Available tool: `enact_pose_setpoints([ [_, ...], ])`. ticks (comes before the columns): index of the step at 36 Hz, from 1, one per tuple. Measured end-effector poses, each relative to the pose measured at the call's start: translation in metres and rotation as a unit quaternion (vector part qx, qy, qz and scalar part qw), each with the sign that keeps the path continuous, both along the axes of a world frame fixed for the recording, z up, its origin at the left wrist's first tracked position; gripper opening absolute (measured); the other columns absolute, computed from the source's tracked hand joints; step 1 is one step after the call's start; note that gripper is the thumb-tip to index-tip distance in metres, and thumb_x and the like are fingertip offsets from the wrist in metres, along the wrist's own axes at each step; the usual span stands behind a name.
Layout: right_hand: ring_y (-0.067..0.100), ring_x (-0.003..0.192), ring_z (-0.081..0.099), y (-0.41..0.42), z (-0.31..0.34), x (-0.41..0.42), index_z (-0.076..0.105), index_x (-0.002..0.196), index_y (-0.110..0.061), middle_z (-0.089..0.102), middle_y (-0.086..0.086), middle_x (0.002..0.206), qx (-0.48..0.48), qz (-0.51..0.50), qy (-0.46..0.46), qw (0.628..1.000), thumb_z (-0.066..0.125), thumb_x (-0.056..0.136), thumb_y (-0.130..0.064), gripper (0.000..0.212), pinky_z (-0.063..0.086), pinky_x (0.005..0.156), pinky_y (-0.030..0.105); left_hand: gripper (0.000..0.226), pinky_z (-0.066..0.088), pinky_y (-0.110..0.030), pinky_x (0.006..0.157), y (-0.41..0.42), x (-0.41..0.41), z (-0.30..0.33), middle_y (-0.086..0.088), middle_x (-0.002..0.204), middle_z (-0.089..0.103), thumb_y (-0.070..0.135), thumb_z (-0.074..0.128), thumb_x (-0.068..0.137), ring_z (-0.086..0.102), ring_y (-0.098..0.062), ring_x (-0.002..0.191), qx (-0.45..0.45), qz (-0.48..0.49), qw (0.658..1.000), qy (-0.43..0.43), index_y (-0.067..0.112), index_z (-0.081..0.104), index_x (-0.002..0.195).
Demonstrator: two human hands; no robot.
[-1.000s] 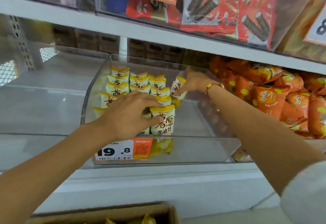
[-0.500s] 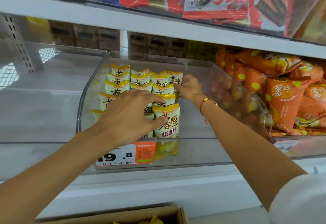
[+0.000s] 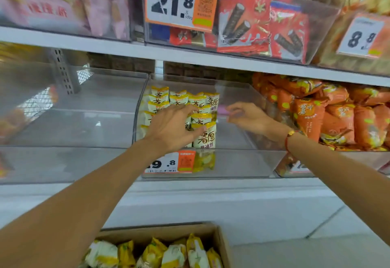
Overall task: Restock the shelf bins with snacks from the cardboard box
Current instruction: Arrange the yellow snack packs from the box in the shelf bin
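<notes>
Yellow-and-white snack packs (image 3: 205, 136) stand in rows in the left half of a clear plastic shelf bin (image 3: 242, 162). My left hand (image 3: 172, 127) lies over the rows with fingers spread, thumb against the front pack. To the right of the rows, my right hand (image 3: 247, 115) hovers in the bin's bare half, its fingers loosely curled and holding nothing. At the bottom of the view, the open cardboard box (image 3: 221, 244) holds several more of the same yellow packs (image 3: 168, 253).
An empty clear bin (image 3: 73, 120) sits to the left. On the right is a bin of orange snack bags (image 3: 329, 118). The shelf above (image 3: 190, 55) carries red wafer-roll packs (image 3: 253, 21) and price tags. Pale floor lies right of the box.
My right hand has let go of the pack it set at the back right of the rows and drawn back to the right. The view has tilted, showing more of the box.
</notes>
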State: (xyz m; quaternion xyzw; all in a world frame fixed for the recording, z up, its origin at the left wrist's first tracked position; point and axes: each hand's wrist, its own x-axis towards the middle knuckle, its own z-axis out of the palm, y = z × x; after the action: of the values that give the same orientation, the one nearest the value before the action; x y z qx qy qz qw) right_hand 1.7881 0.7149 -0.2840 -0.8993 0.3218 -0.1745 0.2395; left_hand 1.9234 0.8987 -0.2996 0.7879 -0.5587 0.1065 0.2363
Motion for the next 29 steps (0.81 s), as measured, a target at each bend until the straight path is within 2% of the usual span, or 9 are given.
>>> enact_pose_setpoints([
  [2,0.023,0.1,0.062,0.025,0.006,-0.02,0.063,0.115,-0.002,0.066,0.013,0.109,-0.023,0.025,-0.013,0.999,0.07,0.084,-0.007,0.032,0.048,0.091,0.031,0.047,0.037,-0.032,0.099,0.008,-0.005,0.001,0.003,0.13,0.059,0.053,0.051,0.091,0.051,-0.018,0.121,-0.035,0.01,0.999,-0.034,0.026,0.055,0.13],
  [5,0.017,0.084,0.062,0.07,0.016,-0.05,0.065,0.112,-0.005,0.064,0.004,0.096,-0.041,0.06,-0.024,0.997,0.066,0.087,-0.005,0.025,0.045,0.068,0.018,0.033,0.036,-0.033,0.099,0.028,-0.017,-0.002,0.002,0.122,0.064,0.041,0.056,0.092,0.054,-0.019,0.116,-0.11,0.004,0.994,-0.018,0.023,0.062,0.12],
  [8,0.017,0.079,0.065,0.109,0.015,-0.075,0.066,0.111,-0.01,0.067,0.002,0.091,-0.039,0.097,-0.017,0.994,0.067,0.087,-0.008,0.023,0.045,0.064,0.011,0.022,0.042,-0.033,0.089,0.058,-0.033,-0.015,0.002,0.104,0.069,0.033,0.058,0.089,0.06,-0.021,0.102,-0.19,-0.024,0.982,-0.001,0.02,0.067,0.105],
  [11,0.019,0.079,0.066,0.137,-0.003,-0.09,0.067,0.111,-0.014,0.066,-0.005,0.084,0.003,0.126,0.035,0.991,0.067,0.088,-0.011,0.023,0.052,0.072,0.026,0.027,0.04,-0.026,0.081,0.098,-0.049,-0.034,0.006,0.098,0.069,0.035,0.049,0.087,0.059,-0.014,0.095,-0.208,-0.061,0.976,0.014,0.02,0.068,0.099],
  [13,0.015,0.079,0.065,0.15,-0.023,-0.094,0.067,0.109,-0.019,0.065,-0.009,0.083,0.024,0.129,0.076,0.988,0.067,0.088,-0.019,0.021,0.052,0.076,0.029,0.024,0.036,-0.021,0.078,0.124,-0.056,-0.051,0.009,0.099,0.068,0.033,0.051,0.087,0.053,-0.007,0.095,-0.194,-0.059,0.979,0.032,0.022,0.068,0.099],
  [18,0.012,0.088,0.06,0.178,-0.084,-0.099,0.063,0.103,-0.033,0.06,-0.016,0.089,0.068,0.138,0.171,0.973,0.061,0.092,-0.032,0.012,0.048,0.085,0.03,0.016,0.038,-0.021,0.076,0.176,-0.062,-0.107,0.024,0.102,0.053,0.022,0.061,0.091,0.046,0.005,0.1,-0.085,0.002,0.989,0.121,0.032,0.065,0.103],
  [21,0.017,0.096,0.063,0.195,-0.123,-0.106,0.062,0.114,-0.026,0.063,-0.007,0.102,0.093,0.121,0.199,0.968,0.056,0.095,-0.03,0.021,0.049,0.087,0.032,0.018,0.047,-0.027,0.083,0.199,-0.059,-0.144,0.017,0.114,0.06,0.024,0.058,0.093,0.053,-0.007,0.112,0.014,0.026,0.99,0.138,0.032,0.064,0.108],
  [24,0.018,0.101,0.06,0.213,-0.158,-0.116,0.058,0.123,-0.024,0.062,-0.002,0.112,0.084,0.139,0.256,0.953,0.049,0.098,-0.024,0.027,0.047,0.083,0.031,0.021,0.046,-0.022,0.079,0.213,-0.065,-0.172,0.017,0.12,0.058,0.027,0.053,0.096,0.054,-0.007,0.113,0.143,0.01,0.976,0.162,0.034,0.062,0.113],
  [29,0.018,0.108,0.053,0.227,-0.192,-0.121,0.053,0.13,-0.021,0.058,0.004,0.123,0.076,0.192,0.387,0.899,0.051,0.097,-0.031,0.035,0.04,0.082,0.028,0.028,0.049,-0.025,0.07,0.208,-0.099,-0.202,0.012,0.096,0.066,0.05,0.051,0.094,0.06,-0.006,0.082,0.293,-0.02,0.916,0.274,0.027,0.064,0.101],
])
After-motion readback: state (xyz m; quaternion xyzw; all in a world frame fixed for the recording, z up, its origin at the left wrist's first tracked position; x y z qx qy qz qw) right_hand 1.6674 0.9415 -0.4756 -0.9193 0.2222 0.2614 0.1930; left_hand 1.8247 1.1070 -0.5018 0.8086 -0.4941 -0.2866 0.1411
